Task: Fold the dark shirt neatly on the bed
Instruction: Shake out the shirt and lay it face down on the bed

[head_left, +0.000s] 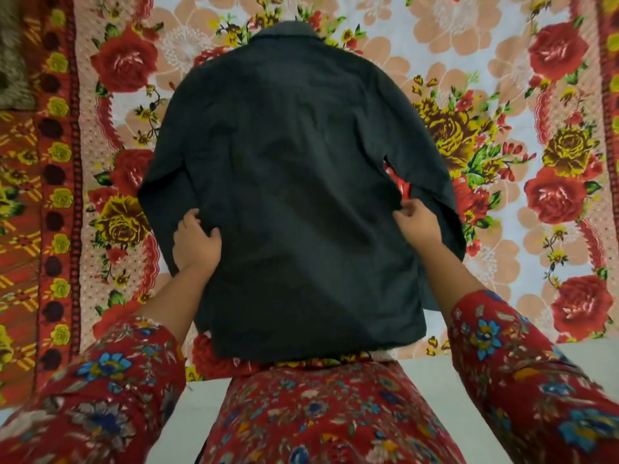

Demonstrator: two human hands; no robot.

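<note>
The shirt (294, 182) lies spread back-up on the bed (502, 78), collar (284, 30) at the far end and hem (318, 346) nearest the person, with both sleeves lying down along its sides. The left hand (196, 244) sits at the shirt's left edge about halfway down, fingers curled into the cloth and thumb on top, so it has a fold of fabric in its grasp. The right hand (417, 226) is at the matching spot on the right edge, pinching the side seam between thumb and fingertips, just beside the right sleeve (445, 202); a sliver of bed cover shows between sleeve and body there. This looks like the early stage: the shirt is laid out and the hands are taking hold of the sides, with no fold made yet. The next move probably calls for bringing one side and its sleeve inward over the back in a straight line from shoulder to hem, keeping the cloth taut so it does not bunch.
</note>
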